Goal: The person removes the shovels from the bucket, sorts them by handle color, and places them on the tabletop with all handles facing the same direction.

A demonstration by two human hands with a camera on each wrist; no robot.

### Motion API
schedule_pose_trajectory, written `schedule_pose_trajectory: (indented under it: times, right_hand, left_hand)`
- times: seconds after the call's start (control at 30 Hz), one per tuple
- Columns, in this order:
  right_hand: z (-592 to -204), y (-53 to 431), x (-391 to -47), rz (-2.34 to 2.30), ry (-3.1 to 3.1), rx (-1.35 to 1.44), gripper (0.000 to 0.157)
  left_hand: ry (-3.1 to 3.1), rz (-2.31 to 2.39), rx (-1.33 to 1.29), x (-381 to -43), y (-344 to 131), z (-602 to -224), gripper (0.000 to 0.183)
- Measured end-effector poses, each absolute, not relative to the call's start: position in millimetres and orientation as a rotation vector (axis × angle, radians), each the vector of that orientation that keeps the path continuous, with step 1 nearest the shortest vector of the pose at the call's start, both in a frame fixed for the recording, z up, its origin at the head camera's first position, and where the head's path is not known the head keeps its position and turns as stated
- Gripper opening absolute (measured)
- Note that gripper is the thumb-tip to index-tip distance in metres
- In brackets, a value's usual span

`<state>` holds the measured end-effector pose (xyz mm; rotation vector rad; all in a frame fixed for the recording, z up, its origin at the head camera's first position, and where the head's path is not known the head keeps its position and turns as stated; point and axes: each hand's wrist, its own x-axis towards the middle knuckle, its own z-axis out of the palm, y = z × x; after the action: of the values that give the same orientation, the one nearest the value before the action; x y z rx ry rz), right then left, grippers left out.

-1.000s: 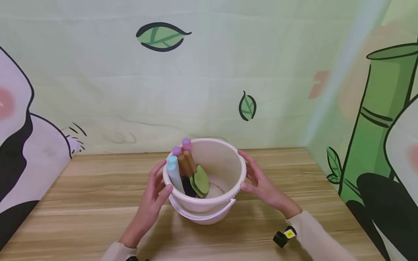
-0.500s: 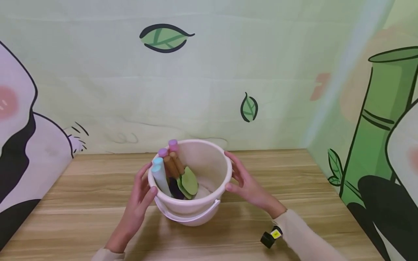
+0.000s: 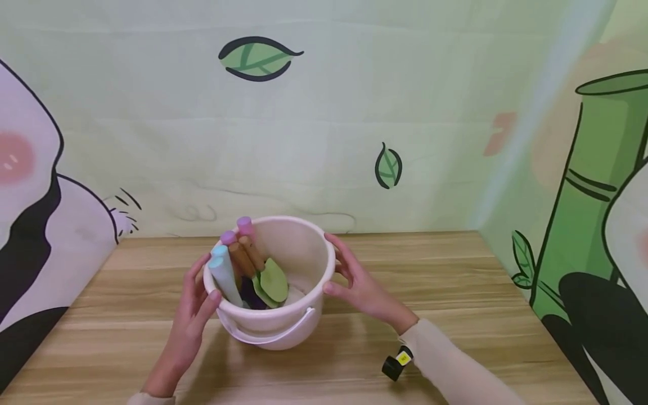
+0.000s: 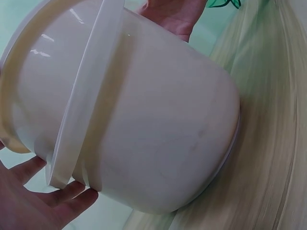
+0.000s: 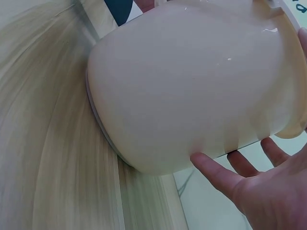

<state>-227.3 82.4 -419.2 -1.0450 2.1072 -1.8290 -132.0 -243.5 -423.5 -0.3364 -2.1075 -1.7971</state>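
Observation:
A white bucket stands upright at the left of centre, its handle hanging down in front. My left hand grips its left side, thumb at the front rim. On the right side my right hand holds it, thumb on the rim edge and fingers around the wall. Inside, bunched to the left, are light-blue cylinders, purple-topped ones, brown sticks, green leaf-shaped pieces and something dark. In both wrist views the fingers lie against the bucket's outer wall, its base right at the tabletop.
The bucket is on a wood-grain table. Behind it rises a pale green backdrop with printed leaves, pandas and bamboo. A black device with a yellow label is strapped at the right sleeve.
Both hands have moved the bucket to the left across the table in steady steps, its contents shifting along with it. The grip on its sides looks the same.

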Motion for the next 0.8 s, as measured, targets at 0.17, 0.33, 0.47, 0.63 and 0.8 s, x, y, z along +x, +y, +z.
schedule_pose_trajectory:
  times: [0.17, 0.33, 0.47, 0.63, 0.8]
  right_hand:
    - [-420, 68, -229, -1.817, 2.109, -1.045, 0.096]
    - [-420, 55, -229, -1.802, 2.113, -1.055, 0.095]
    - [-418, 44, -229, -1.786, 2.110, -1.050, 0.095]
    - [-417, 27, -229, -1.773, 2.112, -1.057, 0.097]
    - [-417, 11, -228, -1.777, 2.109, -1.074, 0.099]
  left_hand:
    - [-2.052, -1.840, -0.358, -131, -256, -425, 0.059]
    - [-2.052, -1.831, -0.352, -127, -268, -426, 0.059]
    - [-2.068, -1.828, -0.303, -123, -279, -425, 0.058]
    - [-2.029, -1.871, -0.252, -121, -289, -424, 0.058]
    - [-1.953, -1.933, -0.241, -121, -301, -427, 0.058]
